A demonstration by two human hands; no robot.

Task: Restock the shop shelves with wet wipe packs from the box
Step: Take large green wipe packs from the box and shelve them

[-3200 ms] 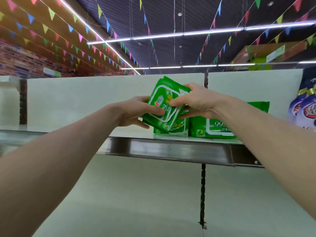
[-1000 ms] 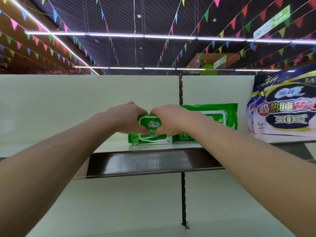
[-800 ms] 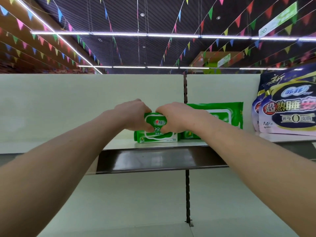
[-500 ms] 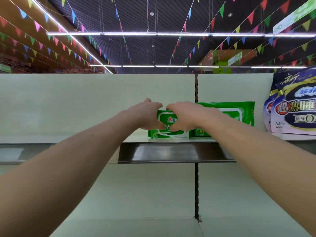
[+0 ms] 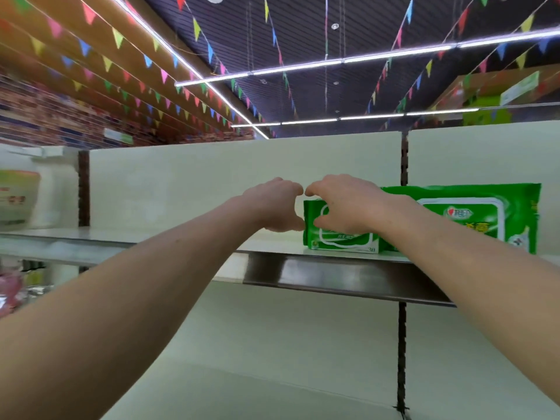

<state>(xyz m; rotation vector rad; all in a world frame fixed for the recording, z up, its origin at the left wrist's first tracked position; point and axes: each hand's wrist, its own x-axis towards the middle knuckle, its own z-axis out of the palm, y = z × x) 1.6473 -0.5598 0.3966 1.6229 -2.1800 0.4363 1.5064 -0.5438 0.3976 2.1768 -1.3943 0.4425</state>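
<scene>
A small green wet wipe pack (image 5: 344, 241) stands in a short stack on the top shelf (image 5: 333, 275), right beside a large green wet wipe pack (image 5: 472, 216). My right hand (image 5: 345, 204) covers the upper front of the small stack, fingers curled over its top and thumb on its face. My left hand (image 5: 275, 204) is at the stack's left end in a loose C shape. Its thumb tip touches the pack's edge, and the wall shows between thumb and fingers. The box is out of view.
The white shelf back panel (image 5: 212, 183) runs behind the bare left stretch of the shelf. A slotted upright (image 5: 402, 344) divides the bays. Blurred goods (image 5: 16, 195) sit at the far left. Bunting and light strips hang overhead.
The view has swung left, so the purple packs at the right are gone. My left hand has loosened from the small pack to a thumb touch. The stack stays on the shelf.
</scene>
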